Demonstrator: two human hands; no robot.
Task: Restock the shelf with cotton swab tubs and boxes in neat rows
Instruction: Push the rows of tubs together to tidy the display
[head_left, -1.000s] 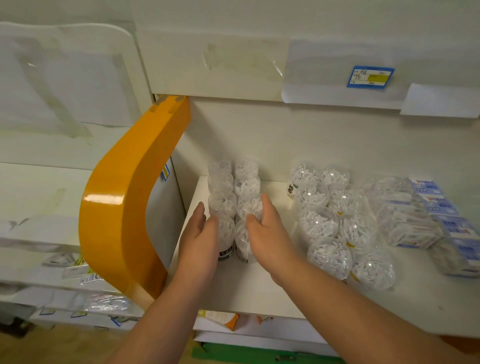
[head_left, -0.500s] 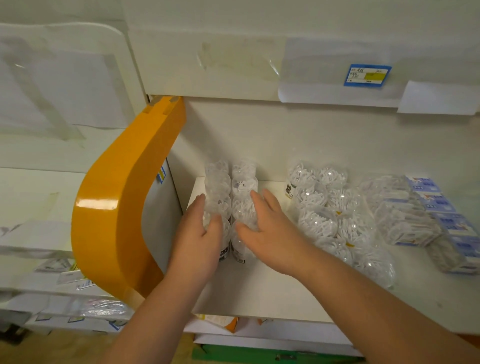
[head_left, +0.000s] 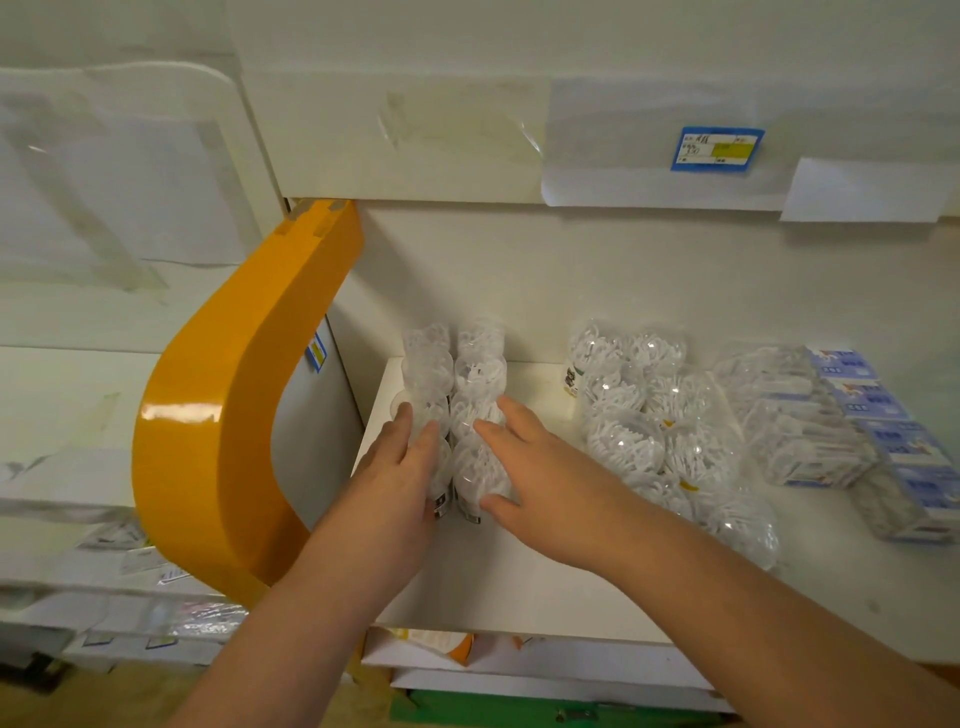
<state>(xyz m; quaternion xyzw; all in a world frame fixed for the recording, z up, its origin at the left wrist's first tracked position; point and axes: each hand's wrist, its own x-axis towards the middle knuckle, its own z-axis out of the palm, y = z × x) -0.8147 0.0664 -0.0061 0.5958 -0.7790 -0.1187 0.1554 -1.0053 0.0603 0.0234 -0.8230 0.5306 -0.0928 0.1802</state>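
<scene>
Two rows of small clear tubs (head_left: 453, 395) at left end of white shelf (head_left: 519, 587), beside orange side panel (head_left: 234, 395). Left hand (head_left: 400, 478) flat, fingers straight, pressing left row. Right hand (head_left: 540, 483) spread open, touching right row. Rounder tubs (head_left: 639, 426) and blue boxes (head_left: 883, 436) further right.

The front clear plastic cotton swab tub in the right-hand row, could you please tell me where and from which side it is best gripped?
Judging by its pose, grip the front clear plastic cotton swab tub round its upright cylindrical wall, coming from the open shelf front. Its left side touches the neighbouring clear tub, and another stands behind. The right hand already rests on it, thumb at the free front wall.
</scene>
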